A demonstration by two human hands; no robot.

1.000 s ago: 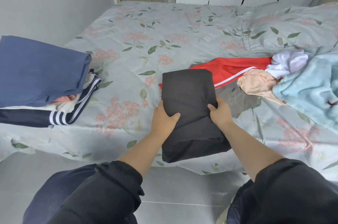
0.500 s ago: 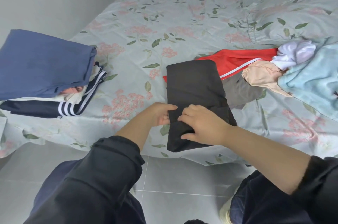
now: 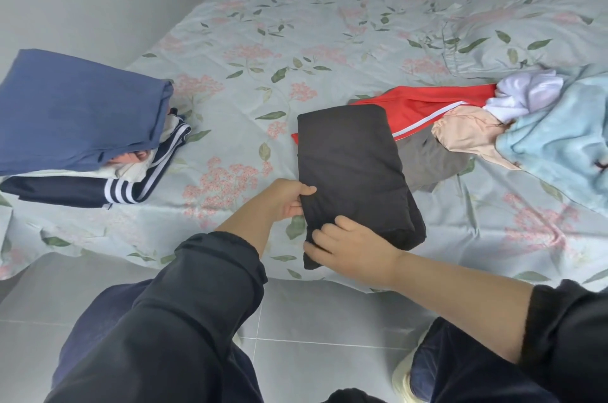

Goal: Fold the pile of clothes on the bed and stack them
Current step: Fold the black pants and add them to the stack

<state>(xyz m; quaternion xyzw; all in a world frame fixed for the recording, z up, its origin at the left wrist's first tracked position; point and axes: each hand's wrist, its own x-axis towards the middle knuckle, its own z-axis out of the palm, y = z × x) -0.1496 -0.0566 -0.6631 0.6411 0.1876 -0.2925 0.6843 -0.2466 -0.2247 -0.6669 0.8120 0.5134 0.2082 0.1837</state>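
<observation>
Head view: black garment (image 3: 355,165), folded, lies on the bed (image 3: 263,40) at its near edge, btwn both hands. Left hand (image 3: 289,201) grips its left edge, thumb on top. Right hand (image 3: 352,244) pinches the near corner w/ curled fingers. Folded stack (image 3: 79,109) sits well left of the left hand; unfolded pile (image 3: 467,129) is off right of the right hand. Looks soft, light, floppy. Prob. best held under both sides so folds don't slip open.

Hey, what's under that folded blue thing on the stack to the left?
Under the blue garment, cream fabric and a bit of pink peek out, above a navy piece with white stripes. How many items lie between is covered.
</observation>
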